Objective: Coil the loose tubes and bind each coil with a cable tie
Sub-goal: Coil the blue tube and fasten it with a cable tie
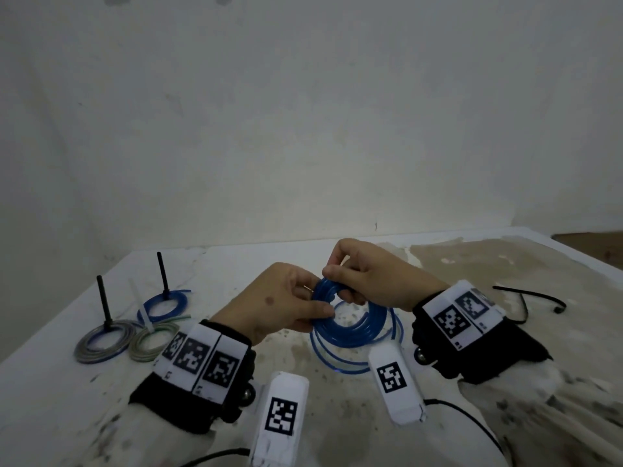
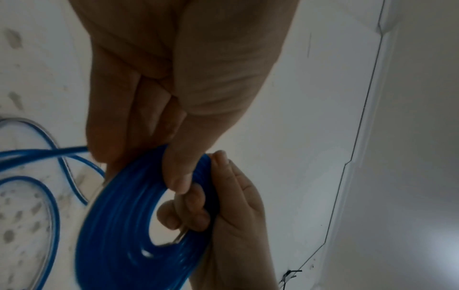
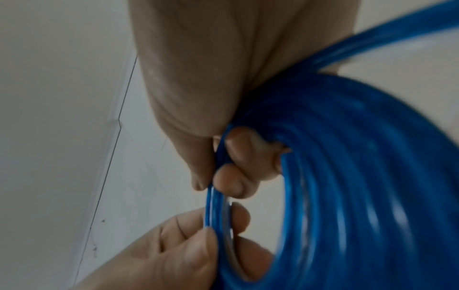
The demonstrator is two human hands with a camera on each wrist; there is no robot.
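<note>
A blue tube coil [image 1: 354, 326] is held above the stained table [image 1: 438, 264] between both hands. My left hand [image 1: 286, 301] pinches its left rim, thumb on top, fingers underneath. My right hand [image 1: 367, 274] grips the coil's far rim with curled fingers through the opening. Loose turns of the same tube [image 1: 337, 360] hang down onto the table. In the left wrist view the coil [image 2: 124, 225] sits under my thumb, with loose tube [image 2: 37, 153] trailing left. The right wrist view shows the coil [image 3: 347, 176] pinched by both hands.
At the left lie a grey coil [image 1: 101, 342] and a blue coil [image 1: 165, 306], each with a black tie [image 1: 102, 301] standing up, and a green-grey coil [image 1: 151, 338] with a white tie [image 1: 143, 308]. A loose black cable tie [image 1: 526, 299] lies at the right.
</note>
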